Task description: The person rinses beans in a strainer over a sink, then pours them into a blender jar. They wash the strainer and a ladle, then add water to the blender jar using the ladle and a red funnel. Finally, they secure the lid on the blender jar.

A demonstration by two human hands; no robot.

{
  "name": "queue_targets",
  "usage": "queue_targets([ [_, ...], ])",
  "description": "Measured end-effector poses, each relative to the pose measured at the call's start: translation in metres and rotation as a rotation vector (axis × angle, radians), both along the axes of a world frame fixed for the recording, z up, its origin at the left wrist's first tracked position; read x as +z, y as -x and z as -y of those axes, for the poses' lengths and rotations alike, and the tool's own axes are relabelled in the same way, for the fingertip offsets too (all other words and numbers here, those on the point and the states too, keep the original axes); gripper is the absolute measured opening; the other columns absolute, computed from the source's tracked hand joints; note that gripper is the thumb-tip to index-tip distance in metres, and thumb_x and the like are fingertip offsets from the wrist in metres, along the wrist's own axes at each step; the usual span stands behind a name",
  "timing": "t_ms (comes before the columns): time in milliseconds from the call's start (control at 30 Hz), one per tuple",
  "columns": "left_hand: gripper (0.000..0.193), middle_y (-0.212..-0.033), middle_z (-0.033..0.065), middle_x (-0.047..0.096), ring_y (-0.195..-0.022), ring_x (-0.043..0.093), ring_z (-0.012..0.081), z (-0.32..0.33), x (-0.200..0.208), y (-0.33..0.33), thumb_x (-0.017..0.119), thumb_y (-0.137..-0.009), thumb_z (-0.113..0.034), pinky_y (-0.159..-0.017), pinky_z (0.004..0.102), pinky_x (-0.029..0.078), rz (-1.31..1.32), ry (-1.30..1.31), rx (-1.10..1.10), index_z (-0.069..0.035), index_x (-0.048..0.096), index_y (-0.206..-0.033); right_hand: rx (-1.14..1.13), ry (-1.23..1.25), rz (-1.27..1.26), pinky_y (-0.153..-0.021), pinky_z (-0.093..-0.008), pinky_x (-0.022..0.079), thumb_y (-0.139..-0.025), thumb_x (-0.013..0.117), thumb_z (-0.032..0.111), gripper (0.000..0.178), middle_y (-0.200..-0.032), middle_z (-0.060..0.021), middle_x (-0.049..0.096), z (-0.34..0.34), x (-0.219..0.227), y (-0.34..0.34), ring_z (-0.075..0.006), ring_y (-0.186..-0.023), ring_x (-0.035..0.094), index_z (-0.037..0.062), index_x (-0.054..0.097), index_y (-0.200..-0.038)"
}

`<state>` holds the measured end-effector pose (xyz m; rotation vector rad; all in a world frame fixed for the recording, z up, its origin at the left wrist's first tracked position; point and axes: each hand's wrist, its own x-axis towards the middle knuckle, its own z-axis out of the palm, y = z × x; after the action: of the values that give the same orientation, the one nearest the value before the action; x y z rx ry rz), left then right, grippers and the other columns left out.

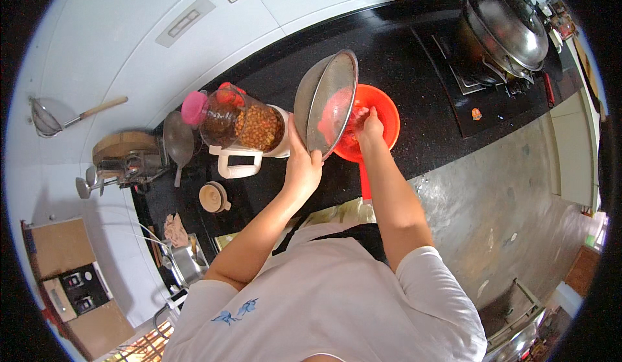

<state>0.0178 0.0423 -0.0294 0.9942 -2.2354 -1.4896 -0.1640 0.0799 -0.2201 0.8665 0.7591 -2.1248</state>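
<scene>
A round metal mesh strainer (334, 96) is tipped up on its side, its rim gripped near the bottom by my left hand (303, 168). Part of an orange-red plastic dipper (387, 113) shows through the mesh. The dipper rests on the black counter, its straight handle (365, 181) pointing toward me. My right hand (371, 129) reaches down inside it, thumb apart from the fingers. The fingertips are partly lost in the red glare, and I cannot make out what lies in the dipper.
Left of the strainer are a clear jar (259, 127) of brown beans or nuts, a pink lid (194, 108) and a white handle (236, 162). A beige round cap (212, 197) lies closer. A large metal pot (505, 28) stands on the hob at the far right.
</scene>
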Motion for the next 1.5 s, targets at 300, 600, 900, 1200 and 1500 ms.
queue_targets([
  [300, 0.078, -0.141, 0.0289, 0.023, -0.122, 0.043, 0.0422, 0.011, 0.003, 0.02, 0.04, -0.08, 0.008, -0.086, 0.0434, 0.055, -0.037, -0.223, -0.073, -0.007, -0.001, -0.145, 0.928, -0.334, -1.727, -0.113, -0.0427, 0.022, -0.098, 0.038, 0.042, 0.06, -0.149, -0.0153, 0.031, -0.039, 0.119, -0.077, -0.0269, -0.138, 0.03, 0.0046, 0.032, -0.144],
  [600, 0.066, -0.136, 0.0277, 0.037, -0.13, 0.038, 0.0372, 0.037, 0.018, 0.023, 0.044, -0.081, 0.004, -0.108, 0.0406, 0.03, 0.051, -0.074, -0.118, 0.002, 0.017, -0.141, 0.915, -0.597, -2.01, -0.114, -0.0485, 0.013, -0.098, 0.036, 0.041, 0.055, -0.153, -0.0134, 0.024, -0.059, 0.122, -0.05, -0.0312, -0.14, 0.024, 0.01, 0.038, -0.143],
  [900, 0.072, -0.145, 0.026, 0.026, -0.137, 0.028, 0.0347, 0.021, 0.015, 0.023, 0.042, -0.081, 0.007, -0.113, 0.0388, 0.022, -0.129, 0.237, -0.169, 0.0, 0.01, -0.146, 0.934, -0.272, -2.05, -0.115, -0.0451, 0.017, -0.085, 0.052, 0.026, 0.064, -0.15, -0.016, 0.03, -0.094, 0.132, -0.068, -0.033, -0.138, 0.028, 0.0091, 0.035, -0.144],
  [1200, 0.076, -0.145, 0.0273, 0.027, -0.136, 0.029, 0.0382, 0.022, 0.02, 0.008, 0.04, -0.08, 0.007, -0.113, 0.041, 0.023, -0.063, 0.288, -0.117, -0.003, 0.007, -0.147, 1.394, -1.202, -1.833, -0.107, -0.0477, 0.03, -0.081, 0.057, 0.041, 0.065, -0.138, -0.0254, 0.041, -0.084, 0.102, -0.052, -0.0307, -0.129, 0.041, -0.0006, 0.047, -0.13],
  [1500, 0.075, -0.147, 0.0292, 0.023, -0.138, 0.025, 0.0369, 0.032, 0.019, -0.003, 0.042, -0.082, 0.006, -0.113, 0.0398, 0.023, -0.02, 0.254, -0.075, 0.002, 0.003, -0.145, 0.607, -1.019, -0.762, -0.084, -0.0424, 0.049, -0.09, 0.052, 0.029, 0.038, -0.102, -0.0234, 0.065, -0.013, -0.003, 0.007, -0.0367, -0.093, 0.063, -0.0047, 0.06, -0.106],
])
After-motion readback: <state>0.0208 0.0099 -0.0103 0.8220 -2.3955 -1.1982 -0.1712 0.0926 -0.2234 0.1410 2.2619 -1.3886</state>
